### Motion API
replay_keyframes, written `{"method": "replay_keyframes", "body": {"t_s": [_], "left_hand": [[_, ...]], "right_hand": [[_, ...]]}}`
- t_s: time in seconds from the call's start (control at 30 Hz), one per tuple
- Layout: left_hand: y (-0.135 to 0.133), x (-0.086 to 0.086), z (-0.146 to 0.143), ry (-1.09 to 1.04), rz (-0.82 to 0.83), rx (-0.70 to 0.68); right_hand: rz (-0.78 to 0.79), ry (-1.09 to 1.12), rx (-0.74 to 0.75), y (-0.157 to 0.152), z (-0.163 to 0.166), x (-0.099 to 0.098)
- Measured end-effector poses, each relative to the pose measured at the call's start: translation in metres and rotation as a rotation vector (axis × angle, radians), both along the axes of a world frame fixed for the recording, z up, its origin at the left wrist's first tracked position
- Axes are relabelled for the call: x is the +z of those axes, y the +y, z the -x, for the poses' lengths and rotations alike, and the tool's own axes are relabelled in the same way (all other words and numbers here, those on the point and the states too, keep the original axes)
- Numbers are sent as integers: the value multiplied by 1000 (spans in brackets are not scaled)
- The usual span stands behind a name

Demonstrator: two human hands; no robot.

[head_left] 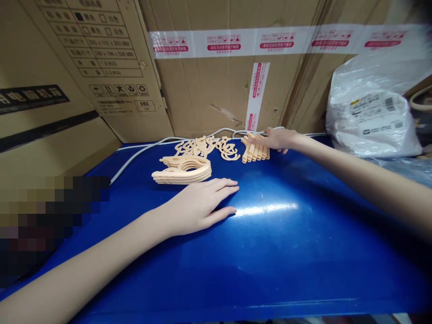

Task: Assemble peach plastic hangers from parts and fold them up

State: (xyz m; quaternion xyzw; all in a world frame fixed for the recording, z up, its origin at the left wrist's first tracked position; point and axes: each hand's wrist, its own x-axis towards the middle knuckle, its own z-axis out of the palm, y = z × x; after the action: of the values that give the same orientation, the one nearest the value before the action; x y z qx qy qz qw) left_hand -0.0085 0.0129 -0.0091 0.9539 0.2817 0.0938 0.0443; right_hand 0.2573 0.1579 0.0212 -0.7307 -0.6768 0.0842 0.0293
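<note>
My left hand (205, 202) lies on the blue tabletop with its fingers stretched out and nothing in them. Just beyond it is a stack of curved beige plastic hanger-like pieces (182, 175). Farther back, my right hand (278, 138) reaches over a bundle of beige plastic bars (254, 153) lying side by side. Its thumb and fingers close on one of the bars, though the grip is partly hidden. Between the stack and the bars sits a loose heap of small beige hooks (199, 146).
Cardboard boxes (209, 90) stand along the back and left of the blue table (270, 270). A white cable (135, 155) runs behind the beige pieces. At the back right is a white plastic bag (374, 117) with a label.
</note>
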Motion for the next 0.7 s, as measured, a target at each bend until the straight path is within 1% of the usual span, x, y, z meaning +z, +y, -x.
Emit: {"method": "replay_keyframes", "body": {"t_s": [0.07,0.2,0.33,0.5,0.7], "left_hand": [[0,0,1,2,-9,-3],[-1,-1,1,10,-31,-3],[-1,-1,1,12,-39,2],[-1,-1,0,31,-36,2],[-2,-2,1,43,-43,4]], "right_hand": [[37,39,31,4,1,-1],[37,85,91,6,-1,-1],[24,124,86,4,-2,0],[46,206,59,5,-4,1],[74,324,53,6,-14,2]]}}
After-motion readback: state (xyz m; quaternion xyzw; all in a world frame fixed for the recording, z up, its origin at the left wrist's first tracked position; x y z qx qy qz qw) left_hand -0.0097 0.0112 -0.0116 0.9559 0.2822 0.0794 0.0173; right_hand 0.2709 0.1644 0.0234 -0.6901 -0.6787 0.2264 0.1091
